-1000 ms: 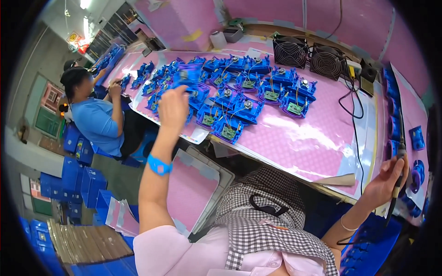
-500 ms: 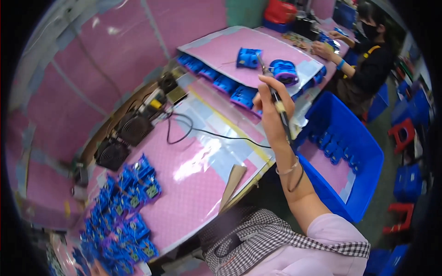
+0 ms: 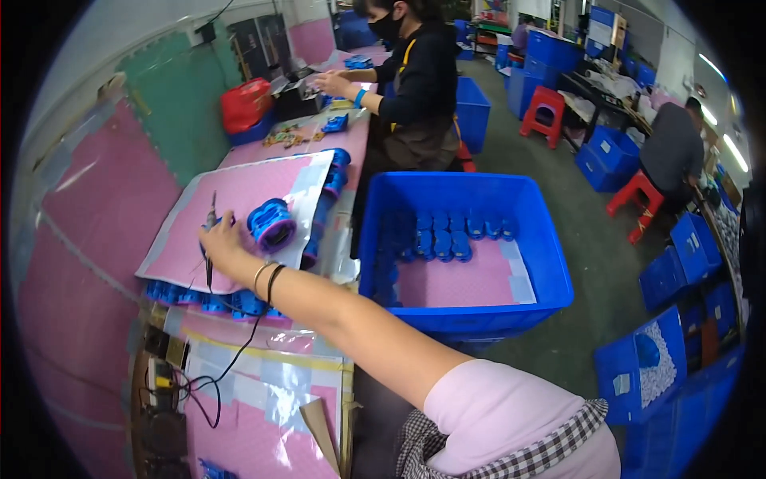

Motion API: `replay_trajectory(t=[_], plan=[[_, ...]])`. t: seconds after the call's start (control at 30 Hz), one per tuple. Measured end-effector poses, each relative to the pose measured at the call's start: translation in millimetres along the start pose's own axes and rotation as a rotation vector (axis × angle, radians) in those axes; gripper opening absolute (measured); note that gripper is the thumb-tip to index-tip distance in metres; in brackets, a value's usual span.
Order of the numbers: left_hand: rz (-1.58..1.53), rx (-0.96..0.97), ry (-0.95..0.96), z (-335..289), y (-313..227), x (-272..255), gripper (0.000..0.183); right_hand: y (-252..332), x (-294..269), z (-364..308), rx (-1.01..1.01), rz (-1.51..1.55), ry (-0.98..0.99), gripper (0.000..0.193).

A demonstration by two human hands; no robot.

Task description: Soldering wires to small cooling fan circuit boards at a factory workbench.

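My right hand [image 3: 225,246] reaches out over a raised pink board [image 3: 195,206], its fingers closed round a soldering iron [image 3: 211,217] whose tip points up and away. Just right of the fingers a round blue housing [image 3: 271,223] with a purple rim rests on the board. Part of another blue piece shows behind my fingers, mostly hidden by them. More blue housings [image 3: 215,303] are lined up underneath the board's near edge. My left hand is out of the picture.
Right of the bench stands a large blue bin [image 3: 471,315] with several blue parts inside. A black cable [image 3: 231,363] loops across the near worktop. Beyond the board a masked person [image 3: 423,88] works at the same bench. Red stools [image 3: 542,116] and more blue bins stand further right.
The view has swung to the right, bringing the blue bin to the middle. The heap of blue parts at lower left has mostly left the picture. The iron stays in my right hand.
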State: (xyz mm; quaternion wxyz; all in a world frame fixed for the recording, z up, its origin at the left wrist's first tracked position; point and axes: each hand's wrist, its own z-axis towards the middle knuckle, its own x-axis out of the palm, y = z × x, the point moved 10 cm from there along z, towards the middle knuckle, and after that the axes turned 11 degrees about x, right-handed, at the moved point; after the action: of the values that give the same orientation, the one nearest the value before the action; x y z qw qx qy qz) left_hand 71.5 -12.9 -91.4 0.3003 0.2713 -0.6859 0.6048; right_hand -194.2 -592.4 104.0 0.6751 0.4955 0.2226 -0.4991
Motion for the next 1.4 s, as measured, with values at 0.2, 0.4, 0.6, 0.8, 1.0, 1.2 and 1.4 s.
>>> replay_trajectory(t=[0.2, 0.4, 0.6, 0.8, 1.0, 1.2, 1.4], plan=[[0.037, 0.125, -0.043, 52, -26, 65, 0.031, 29, -20, -20, -0.176, 0.166, -0.096, 0.031], [0.831, 0.436, -0.19, 83, -48, 100, 0.025, 108, -99, -176, -0.616, 0.339, -0.084, 0.034], [1.131, 0.597, -0.598, 115, -57, 104, 0.034, 132, -71, -350, -0.8, 0.489, 0.333, 0.028], [1.273, 0.653, -0.504, 104, -54, 78, 0.041, 107, -108, -383, -0.812, 1.07, 0.667, 0.025], [1.269, 0.211, -0.472, 114, -35, 116, 0.048, 104, -60, -389, -1.089, 0.752, 0.604, 0.02], [1.496, 0.43, -0.519, 109, -33, 55, 0.045, 120, -85, -392, -1.151, 0.763, 0.431, 0.019], [1.745, 0.651, -0.577, 96, -57, 47, 0.044, 136, -91, -362, -1.026, 0.854, 0.397, 0.015]])
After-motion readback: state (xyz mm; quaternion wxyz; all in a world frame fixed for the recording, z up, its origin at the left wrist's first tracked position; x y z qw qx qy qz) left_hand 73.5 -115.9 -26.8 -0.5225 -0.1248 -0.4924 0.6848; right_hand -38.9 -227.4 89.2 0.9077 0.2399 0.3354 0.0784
